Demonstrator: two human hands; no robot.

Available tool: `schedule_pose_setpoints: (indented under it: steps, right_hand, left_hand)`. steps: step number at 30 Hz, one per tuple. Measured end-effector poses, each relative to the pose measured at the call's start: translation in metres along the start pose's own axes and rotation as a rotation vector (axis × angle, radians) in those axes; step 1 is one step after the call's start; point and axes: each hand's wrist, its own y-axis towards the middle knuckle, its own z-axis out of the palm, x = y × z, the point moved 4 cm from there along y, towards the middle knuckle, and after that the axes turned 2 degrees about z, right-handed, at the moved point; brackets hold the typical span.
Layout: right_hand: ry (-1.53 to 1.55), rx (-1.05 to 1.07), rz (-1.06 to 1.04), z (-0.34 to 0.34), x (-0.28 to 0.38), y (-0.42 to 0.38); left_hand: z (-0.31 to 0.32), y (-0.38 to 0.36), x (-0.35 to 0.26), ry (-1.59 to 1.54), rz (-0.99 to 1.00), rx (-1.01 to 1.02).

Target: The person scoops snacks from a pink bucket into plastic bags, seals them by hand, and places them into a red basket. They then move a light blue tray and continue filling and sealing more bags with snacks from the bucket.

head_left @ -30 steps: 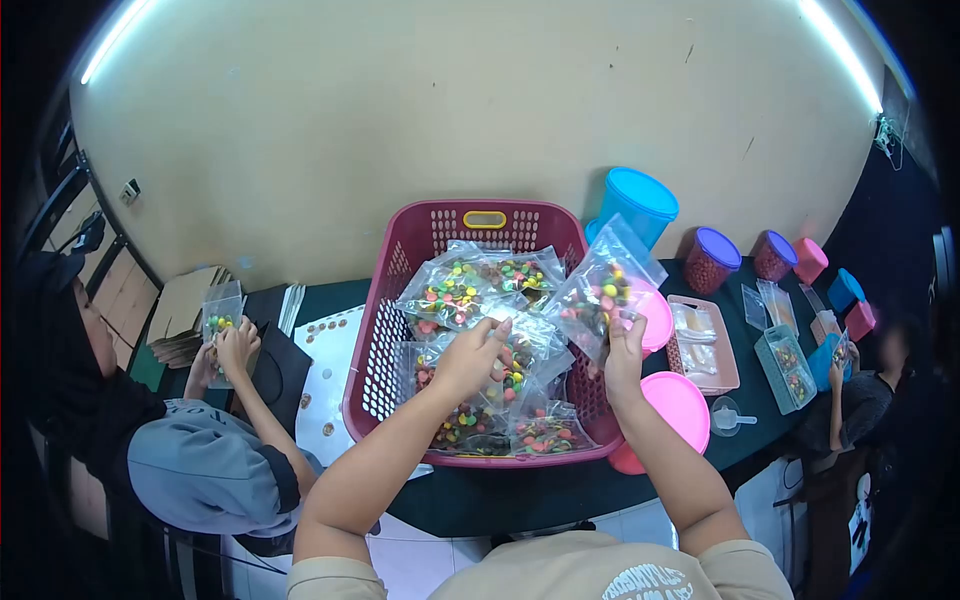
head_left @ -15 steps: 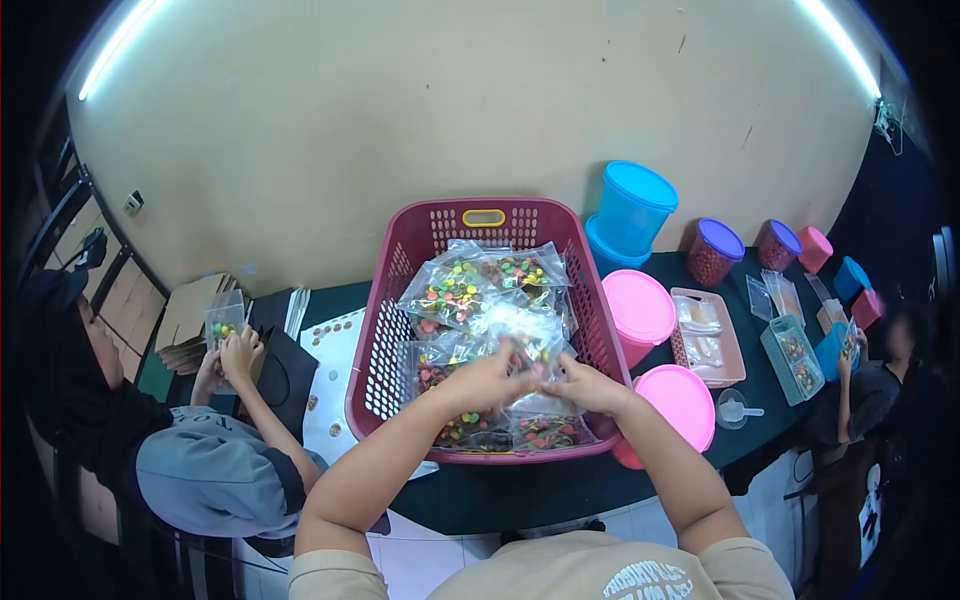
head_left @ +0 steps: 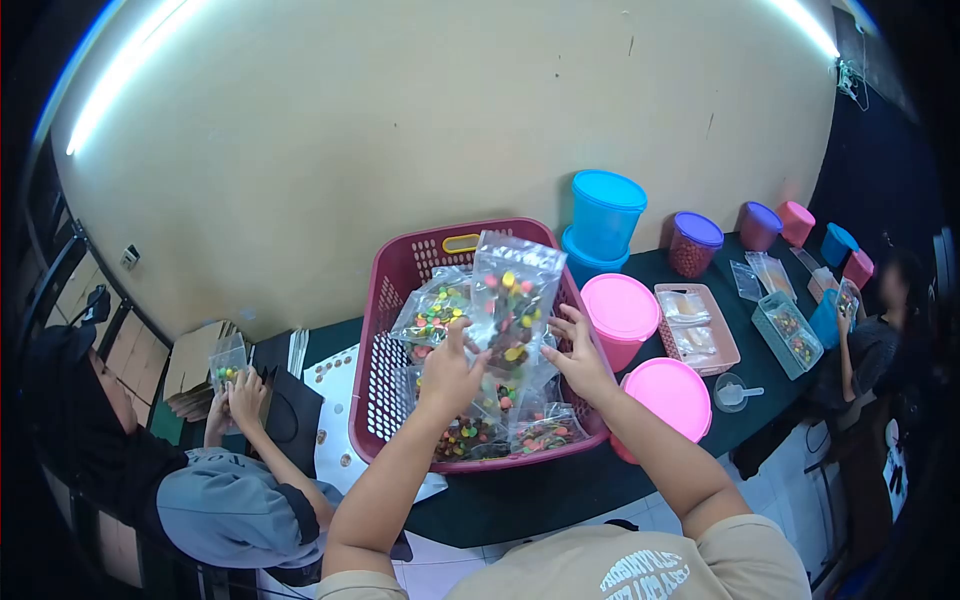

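Observation:
A clear zip bag of colourful round sweets [head_left: 517,310] stands up, slightly tilted, above the other bags in the maroon laundry basket [head_left: 365,400]. My left hand [head_left: 452,375] is at its lower left edge, thumb and fingers closing on the plastic. On the bag's other side is my right hand [head_left: 580,355], its fingers apart and close to the right edge; whether the thumb touches it is hard to see. Several similar bags of sweets [head_left: 437,312] lie in the basket, partly hidden by my hands and the raised bag.
Pink-lidded tubs [head_left: 668,400] and stacked blue tubs [head_left: 608,205] stand right of the basket. Beyond are a pink tray of packets [head_left: 725,355] and purple-lidded jars [head_left: 697,245]. A co-worker at left holds a small bag [head_left: 228,362]; another person sits at far right.
One bag of sweets has come up from the pile and now stands upright between my hands. My hands have moved apart, and the whole view has shifted and tilted a little.

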Motion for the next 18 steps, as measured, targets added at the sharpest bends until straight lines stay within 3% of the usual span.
schedule_pose_setpoints:
  steps: [1,4,5,6,7,9,10,11,13,15,18]
  right_hand:
    - [-0.035,0.024,0.002,0.003,-0.004,0.001]
    - [-0.056,-0.058,-0.076,0.0,-0.008,0.005]
    - [0.017,-0.108,-0.095,-0.004,-0.01,0.001]
    - [0.254,-0.195,-0.217,-0.004,0.03,-0.017]
    - [0.244,-0.229,-0.259,-0.003,0.068,-0.041]
    - [-0.005,-0.119,-0.416,-0.001,0.084,-0.09]
    - [-0.345,-0.115,-0.743,-0.003,0.09,-0.109]
    - [-0.342,-0.123,-0.731,-0.012,0.083,-0.123]
    - [-0.583,0.13,-0.755,-0.019,0.06,-0.158]
    - [-0.563,-0.039,-0.559,-0.05,0.029,-0.184]
    - [-0.57,-0.265,-0.298,-0.097,-0.008,-0.221]
  left_hand:
    - [0.0,0.0,0.007,0.001,0.002,0.002]
    - [0.0,-0.005,0.028,0.452,-0.343,0.271]
    - [-0.001,-0.008,0.021,0.497,-0.317,0.292]
    - [-0.001,-0.013,0.025,0.446,-0.281,0.295]
    - [0.0,-0.013,0.028,0.391,-0.241,0.277]
    - [-0.004,-0.014,0.01,0.404,-0.221,0.329]
    - [-0.006,-0.012,0.001,0.422,-0.171,0.36]
    - [-0.004,-0.011,0.001,0.425,-0.171,0.374]
    - [0.0,-0.013,0.001,0.359,-0.128,0.318]
    - [0.002,-0.014,0.004,0.359,-0.085,0.3]
    - [-0.001,-0.013,0.011,0.3,-0.193,0.321]
